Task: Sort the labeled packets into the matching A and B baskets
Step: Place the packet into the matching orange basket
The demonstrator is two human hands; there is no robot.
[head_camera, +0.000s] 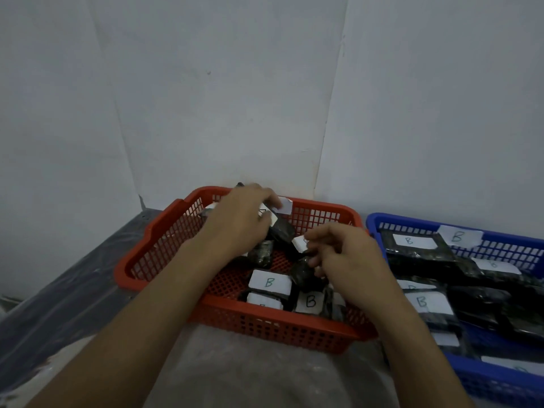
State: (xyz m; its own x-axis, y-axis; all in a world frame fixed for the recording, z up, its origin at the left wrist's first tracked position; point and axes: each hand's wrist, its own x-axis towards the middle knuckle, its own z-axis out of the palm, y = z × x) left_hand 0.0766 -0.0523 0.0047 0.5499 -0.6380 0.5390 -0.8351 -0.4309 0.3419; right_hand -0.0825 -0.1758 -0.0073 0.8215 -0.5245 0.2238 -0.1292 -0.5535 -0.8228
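Observation:
A red mesh basket [164,231] stands in the middle and holds several dark packets with white labels; those near its front edge read B [269,281]. My left hand [238,219] is over the basket's far side, closed around a dark packet [281,229] with a white label. My right hand [344,254] sits over the basket's right side, its fingers pinching the label end of another dark packet [303,275]. To the right, a blue basket [379,223] tagged B holds several packets labeled B [413,241].
Both baskets rest on a surface covered in plastic sheeting [67,290]. A pale wall [235,98] rises right behind the red basket. The blue basket runs out of frame at the right edge.

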